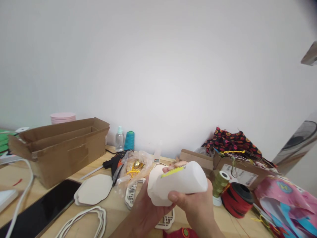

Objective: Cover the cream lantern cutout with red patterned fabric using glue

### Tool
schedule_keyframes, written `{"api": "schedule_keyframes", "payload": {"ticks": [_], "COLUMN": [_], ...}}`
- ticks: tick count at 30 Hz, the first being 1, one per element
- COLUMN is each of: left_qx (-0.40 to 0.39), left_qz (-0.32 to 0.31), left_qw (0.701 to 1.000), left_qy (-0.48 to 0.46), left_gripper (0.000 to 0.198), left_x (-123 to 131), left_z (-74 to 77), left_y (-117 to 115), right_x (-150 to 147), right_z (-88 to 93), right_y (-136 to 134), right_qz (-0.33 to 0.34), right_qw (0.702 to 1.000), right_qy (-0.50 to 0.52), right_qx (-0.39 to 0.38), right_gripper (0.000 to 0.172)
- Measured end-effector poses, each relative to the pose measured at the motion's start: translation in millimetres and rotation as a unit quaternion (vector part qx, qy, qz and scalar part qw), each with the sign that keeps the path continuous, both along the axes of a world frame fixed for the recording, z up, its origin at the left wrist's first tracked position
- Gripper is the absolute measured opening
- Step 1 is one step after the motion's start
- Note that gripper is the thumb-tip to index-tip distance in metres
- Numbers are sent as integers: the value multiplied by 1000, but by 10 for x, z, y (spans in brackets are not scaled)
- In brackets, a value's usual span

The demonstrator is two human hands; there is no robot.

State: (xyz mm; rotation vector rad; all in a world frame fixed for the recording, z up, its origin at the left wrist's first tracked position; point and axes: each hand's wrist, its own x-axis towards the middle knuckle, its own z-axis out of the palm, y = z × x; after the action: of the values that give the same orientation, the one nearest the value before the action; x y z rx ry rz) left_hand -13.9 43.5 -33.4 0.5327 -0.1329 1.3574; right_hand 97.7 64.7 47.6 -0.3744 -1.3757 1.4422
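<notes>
My right hand point(198, 205) is wrapped round a white plastic bottle point(189, 180) with a yellow-green label. The bottle lies tilted, its base toward the upper right and its neck end hidden over a pale scalloped panel point(156, 197). That panel rests in my left hand point(147, 208), gripped from below and at its left edge. Under my hands on the table are cut-out lattice pieces point(165, 222), partly covered. At left lie stacked blank scalloped panels point(94, 189) and thin scalloped frames point(83, 222).
A long cardboard box point(71, 155) stands at the left, near a phone point(47, 208) and white cable. Behind my hands are a glue gun point(115, 163), a plastic bag point(138, 165) and teal thread point(129, 140). A red ribbon roll point(237, 200) and fabric-filled box point(244, 173) stand right.
</notes>
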Motion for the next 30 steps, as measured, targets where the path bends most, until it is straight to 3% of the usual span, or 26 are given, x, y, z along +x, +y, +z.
{"api": "schedule_keyframes", "payload": {"ticks": [11,19,30], "left_qx": [-58,-114,-108], "left_qz": [-14,4,-8], "left_qw": [998,993,994], "left_qy": [-5,5,10], "left_gripper": [47,39,37], "left_x": [25,59,72], "left_z": [22,-37,-4], "left_y": [-23,-27,-31], "right_x": [32,39,90], "right_z": [33,33,54], "right_y": [-2,24,56], "right_qz": [12,-67,-28], "right_qw": [1000,996,998], "right_qy": [-24,-50,-44], "right_qx": [11,40,32], "right_gripper": [37,39,30]}}
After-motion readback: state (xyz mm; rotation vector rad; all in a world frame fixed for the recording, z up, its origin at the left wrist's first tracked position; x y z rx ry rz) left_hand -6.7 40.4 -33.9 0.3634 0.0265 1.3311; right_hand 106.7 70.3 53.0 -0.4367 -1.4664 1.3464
